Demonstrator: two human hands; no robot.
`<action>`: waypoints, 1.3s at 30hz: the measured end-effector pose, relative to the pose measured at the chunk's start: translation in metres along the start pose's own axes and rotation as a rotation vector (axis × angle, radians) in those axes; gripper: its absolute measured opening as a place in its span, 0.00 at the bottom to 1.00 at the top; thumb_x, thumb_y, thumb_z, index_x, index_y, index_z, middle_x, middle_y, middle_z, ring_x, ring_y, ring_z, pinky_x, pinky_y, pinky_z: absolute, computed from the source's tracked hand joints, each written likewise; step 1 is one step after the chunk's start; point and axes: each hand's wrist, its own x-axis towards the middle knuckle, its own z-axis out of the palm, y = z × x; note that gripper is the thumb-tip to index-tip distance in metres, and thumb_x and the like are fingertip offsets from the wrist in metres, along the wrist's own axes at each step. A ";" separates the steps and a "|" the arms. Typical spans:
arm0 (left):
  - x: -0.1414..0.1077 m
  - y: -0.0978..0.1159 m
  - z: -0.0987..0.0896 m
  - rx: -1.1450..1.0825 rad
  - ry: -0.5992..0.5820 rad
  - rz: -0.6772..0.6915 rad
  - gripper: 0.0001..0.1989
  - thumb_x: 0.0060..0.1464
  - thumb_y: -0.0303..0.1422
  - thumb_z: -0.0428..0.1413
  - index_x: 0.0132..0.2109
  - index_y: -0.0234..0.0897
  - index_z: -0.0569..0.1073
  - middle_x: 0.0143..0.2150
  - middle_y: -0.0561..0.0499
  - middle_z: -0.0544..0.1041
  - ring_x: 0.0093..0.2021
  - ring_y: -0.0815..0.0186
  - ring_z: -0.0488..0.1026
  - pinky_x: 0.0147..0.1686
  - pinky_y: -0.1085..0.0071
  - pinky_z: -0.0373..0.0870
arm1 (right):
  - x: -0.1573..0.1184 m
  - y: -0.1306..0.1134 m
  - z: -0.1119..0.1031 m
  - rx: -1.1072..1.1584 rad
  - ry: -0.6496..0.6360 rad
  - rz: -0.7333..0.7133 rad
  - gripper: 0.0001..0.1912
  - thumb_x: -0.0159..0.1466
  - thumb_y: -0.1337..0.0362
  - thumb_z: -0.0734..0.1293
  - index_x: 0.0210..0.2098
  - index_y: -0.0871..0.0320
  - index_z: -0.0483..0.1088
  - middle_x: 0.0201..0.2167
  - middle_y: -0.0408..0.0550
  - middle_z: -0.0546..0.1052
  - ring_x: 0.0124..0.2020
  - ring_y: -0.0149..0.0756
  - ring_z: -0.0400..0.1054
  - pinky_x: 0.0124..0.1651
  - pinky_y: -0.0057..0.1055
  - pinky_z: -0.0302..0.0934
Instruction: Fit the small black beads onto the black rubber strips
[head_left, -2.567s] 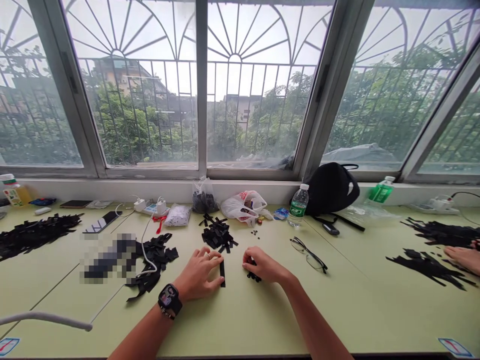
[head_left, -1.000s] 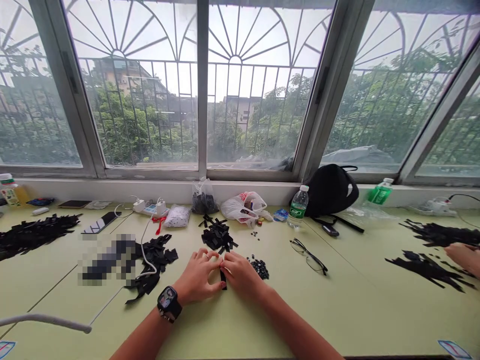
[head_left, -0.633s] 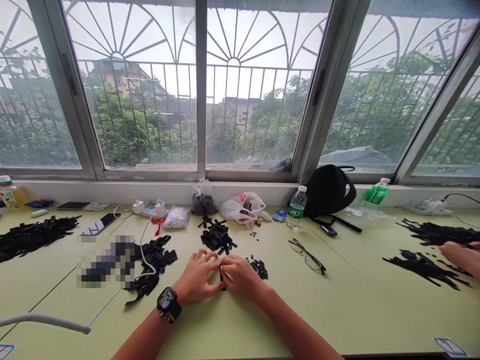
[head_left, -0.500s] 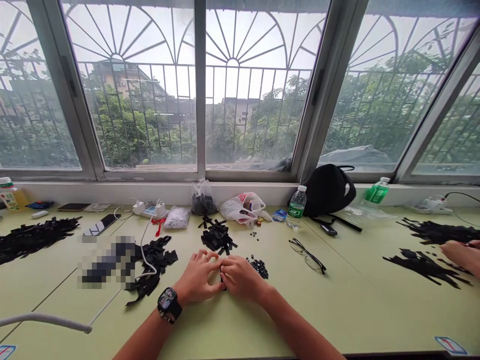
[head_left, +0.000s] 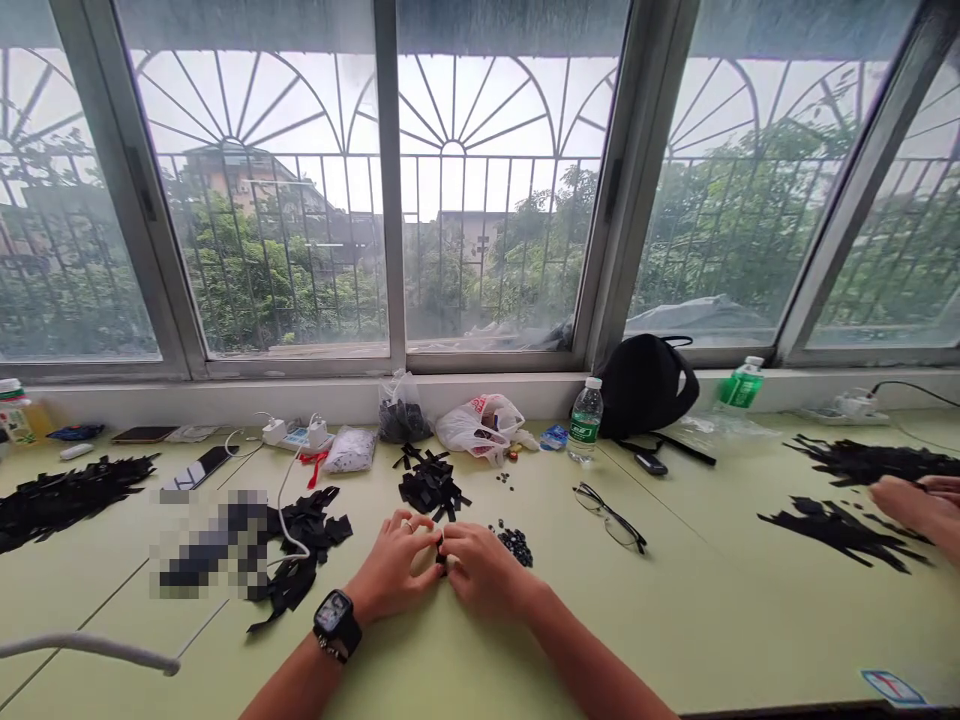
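My left hand (head_left: pixel 396 566), with a watch (head_left: pixel 337 622) on its wrist, is closed on one side of a short black strip (head_left: pixel 441 553) just above the table. From the other side the fingers of my right hand (head_left: pixel 481 568) pinch the same strip, hiding much of it. Just beyond my hands lies a loose pile of short black strips (head_left: pixel 431 486). Close to my right hand is a heap of small shiny black pieces (head_left: pixel 515 546), too small to name for certain.
Eyeglasses (head_left: pixel 611 518) and a water bottle (head_left: pixel 585 420) are to the right. A white cable (head_left: pixel 283 500) crosses more black strips (head_left: pixel 315 525) at left. Bags (head_left: pixel 480 428) line the sill. At far right, another person's hand (head_left: pixel 911 505) is beside black strips (head_left: pixel 844 530).
The view has tilted up slightly, so the table items sit a little lower and further left. Both my hands stay together on the black strip, with only slight finger movement.
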 end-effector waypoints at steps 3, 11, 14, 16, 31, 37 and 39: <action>0.000 -0.003 0.003 -0.019 0.014 -0.006 0.11 0.62 0.35 0.59 0.51 0.50 0.78 0.54 0.50 0.76 0.57 0.54 0.67 0.57 0.54 0.68 | -0.001 0.001 0.001 0.020 0.006 0.017 0.09 0.59 0.75 0.64 0.34 0.57 0.74 0.36 0.47 0.77 0.37 0.36 0.70 0.43 0.30 0.60; 0.004 -0.001 0.000 -0.132 0.136 -0.051 0.20 0.72 0.36 0.47 0.67 0.49 0.66 0.60 0.48 0.73 0.59 0.57 0.68 0.60 0.53 0.66 | 0.004 0.007 -0.002 0.160 0.122 0.166 0.09 0.66 0.71 0.64 0.29 0.58 0.71 0.31 0.45 0.74 0.34 0.35 0.67 0.39 0.30 0.57; 0.005 0.004 -0.004 -0.158 0.245 -0.042 0.24 0.71 0.36 0.49 0.71 0.48 0.59 0.63 0.46 0.71 0.59 0.57 0.67 0.62 0.53 0.64 | 0.006 0.008 -0.005 0.261 0.195 0.255 0.09 0.65 0.68 0.65 0.27 0.58 0.69 0.28 0.44 0.73 0.31 0.34 0.65 0.36 0.29 0.56; 0.006 0.005 -0.004 -0.142 0.267 -0.015 0.21 0.69 0.37 0.54 0.66 0.48 0.65 0.59 0.46 0.73 0.58 0.56 0.68 0.60 0.54 0.66 | 0.007 0.007 -0.007 0.348 0.209 0.297 0.10 0.65 0.65 0.65 0.26 0.58 0.69 0.26 0.43 0.71 0.29 0.33 0.63 0.34 0.29 0.55; 0.011 -0.005 0.003 -0.093 0.274 0.017 0.06 0.66 0.38 0.58 0.44 0.46 0.80 0.42 0.49 0.81 0.46 0.56 0.72 0.49 0.56 0.71 | 0.009 0.005 -0.020 0.835 -0.006 0.374 0.18 0.68 0.52 0.64 0.30 0.59 0.72 0.23 0.41 0.66 0.26 0.30 0.57 0.30 0.27 0.52; 0.012 0.000 0.000 -0.154 0.318 -0.044 0.11 0.67 0.39 0.56 0.37 0.42 0.76 0.37 0.49 0.79 0.42 0.57 0.72 0.46 0.59 0.70 | 0.009 -0.001 -0.026 0.747 0.202 0.369 0.14 0.63 0.56 0.70 0.46 0.55 0.72 0.51 0.50 0.75 0.36 0.34 0.69 0.38 0.30 0.66; 0.011 0.001 0.001 -0.166 0.314 -0.059 0.12 0.68 0.40 0.54 0.36 0.42 0.75 0.36 0.49 0.78 0.42 0.57 0.72 0.45 0.59 0.70 | 0.008 -0.003 -0.029 0.788 0.144 0.317 0.11 0.64 0.56 0.70 0.43 0.55 0.73 0.54 0.51 0.75 0.38 0.34 0.71 0.41 0.31 0.68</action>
